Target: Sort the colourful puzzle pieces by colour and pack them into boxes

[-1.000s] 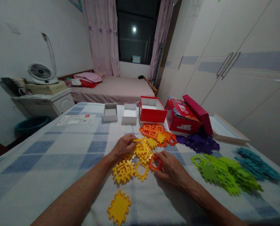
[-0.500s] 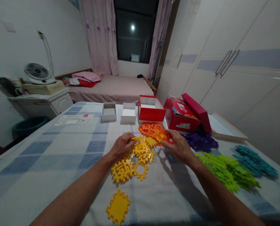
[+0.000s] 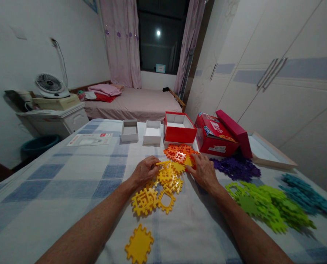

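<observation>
A heap of yellow plastic interlocking tiles (image 3: 168, 176), some solid and some with cut-outs, lies on the checked cloth between my hands. My left hand (image 3: 147, 170) is at the heap's left side, its fingers closed on the edge of a yellow tile. On the other side, my right hand (image 3: 203, 170) pinches a solid yellow tile (image 3: 189, 161) between thumb and fingers, in front of the orange tiles (image 3: 179, 151); its fingertips are partly hidden. Nearer to me are a stack of yellow tiles (image 3: 144, 201), a square yellow frame (image 3: 166, 201) and one separate solid tile (image 3: 139, 244).
Purple tiles (image 3: 236, 168), lime green tiles (image 3: 270, 205) and teal tiles (image 3: 307, 194) lie to the right. Along the back stand a grey box (image 3: 129, 136), a white box (image 3: 151, 139), an open red box (image 3: 179, 134) and a printed red carton (image 3: 216, 135). A leaflet (image 3: 90, 139) lies back left.
My right hand has moved slightly in toward the yellow heap, with the yellow tile at its fingers. My left hand stays at the heap's left side. The whole view has shifted slightly.
</observation>
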Demonstrator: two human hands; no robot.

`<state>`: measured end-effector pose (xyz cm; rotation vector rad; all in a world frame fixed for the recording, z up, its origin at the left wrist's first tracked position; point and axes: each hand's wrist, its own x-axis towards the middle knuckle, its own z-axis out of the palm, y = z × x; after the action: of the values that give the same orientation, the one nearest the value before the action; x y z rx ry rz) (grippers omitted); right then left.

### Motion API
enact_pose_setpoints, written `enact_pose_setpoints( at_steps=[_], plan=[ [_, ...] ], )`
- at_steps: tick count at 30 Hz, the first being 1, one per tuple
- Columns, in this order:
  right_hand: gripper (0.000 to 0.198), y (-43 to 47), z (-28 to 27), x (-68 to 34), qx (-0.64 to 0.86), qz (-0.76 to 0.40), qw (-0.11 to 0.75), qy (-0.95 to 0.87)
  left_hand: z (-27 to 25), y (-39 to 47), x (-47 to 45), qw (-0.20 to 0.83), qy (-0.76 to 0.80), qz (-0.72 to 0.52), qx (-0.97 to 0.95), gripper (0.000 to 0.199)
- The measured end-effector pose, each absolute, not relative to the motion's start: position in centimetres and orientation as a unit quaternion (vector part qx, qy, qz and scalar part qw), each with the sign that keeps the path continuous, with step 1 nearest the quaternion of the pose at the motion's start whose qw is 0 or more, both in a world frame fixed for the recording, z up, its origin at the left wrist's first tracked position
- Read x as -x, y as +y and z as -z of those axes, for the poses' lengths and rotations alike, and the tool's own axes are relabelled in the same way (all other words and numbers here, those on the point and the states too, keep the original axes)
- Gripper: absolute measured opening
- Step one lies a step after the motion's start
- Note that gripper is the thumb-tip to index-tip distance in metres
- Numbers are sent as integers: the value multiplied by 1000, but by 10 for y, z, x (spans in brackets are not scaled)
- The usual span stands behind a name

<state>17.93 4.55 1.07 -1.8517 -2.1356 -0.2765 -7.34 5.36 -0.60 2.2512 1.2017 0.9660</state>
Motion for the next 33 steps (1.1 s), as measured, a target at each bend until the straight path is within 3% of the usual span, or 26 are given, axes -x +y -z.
enact_pose_setpoints(
  at_steps=[6, 21, 25, 29, 33],
  plan=[
    [43, 45, -5, -186, 609, 110, 193, -761, 5, 53, 72, 198, 438, -344, -806, 18],
    [22, 34, -17, -187, 584, 80, 149, -794, 2, 53, 73, 196, 435, -326, -816, 21],
    [26, 34, -26, -193, 613, 100, 203, -757, 3, 53, 74, 199, 435, -325, -816, 20],
    [30, 31, -32, -189, 608, -41, 321, -725, 3, 52, 75, 221, 424, -329, -814, 26],
    [30, 24, -27, -168, 525, -210, 320, -760, 0, 51, 76, 259, 427, -349, -793, 39]
  ],
)
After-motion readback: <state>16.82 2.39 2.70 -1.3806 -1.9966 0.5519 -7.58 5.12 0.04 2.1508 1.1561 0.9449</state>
